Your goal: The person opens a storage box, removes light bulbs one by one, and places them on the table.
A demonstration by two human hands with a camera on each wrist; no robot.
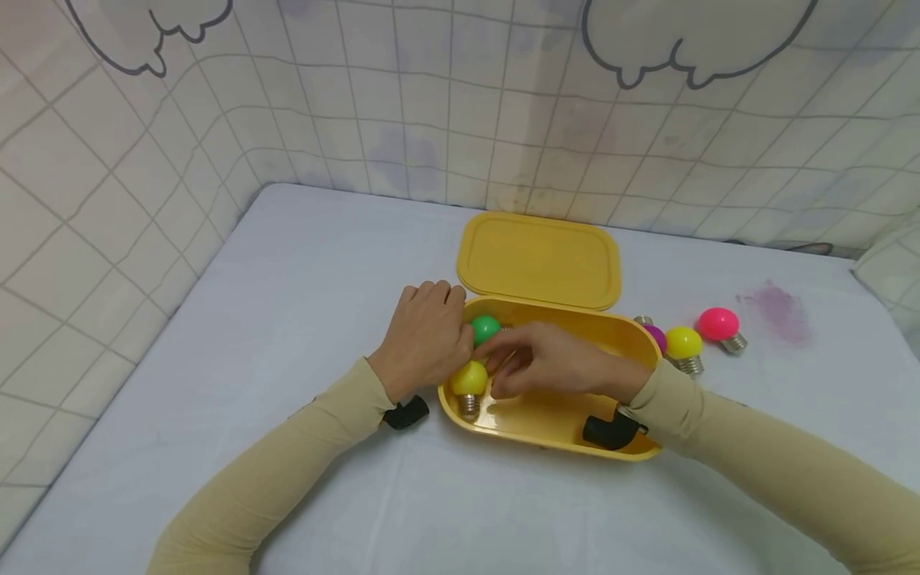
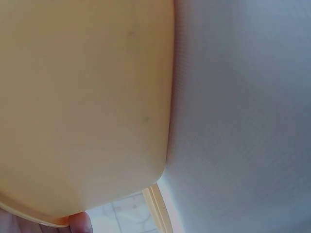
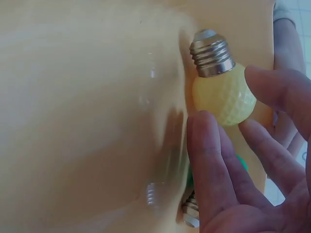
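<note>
A long yellow plastic box (image 1: 546, 419) with rounded ends stands open on the table. My left hand (image 1: 424, 339) grips its left end, fingertips over the rim (image 2: 34, 217) in the left wrist view. Inside that end lies a yellow light bulb (image 1: 470, 378), its metal screw base toward me. A green bulb (image 1: 485, 329) lies just beyond it, largely behind my fingers in the right wrist view. Reaching into the box, my right hand (image 1: 542, 359) has its fingers loosely spread around the yellow bulb (image 3: 226, 97); whether any fingertip touches it I cannot tell.
Behind the box lies its flat yellow lid (image 1: 539, 259). To the right, on the white tabletop, are a purple bulb (image 1: 656, 337) partly hidden by the box, another yellow bulb (image 1: 684, 342) and a pink bulb (image 1: 719, 323). A tile-patterned cloth wall (image 1: 460, 104) rises behind.
</note>
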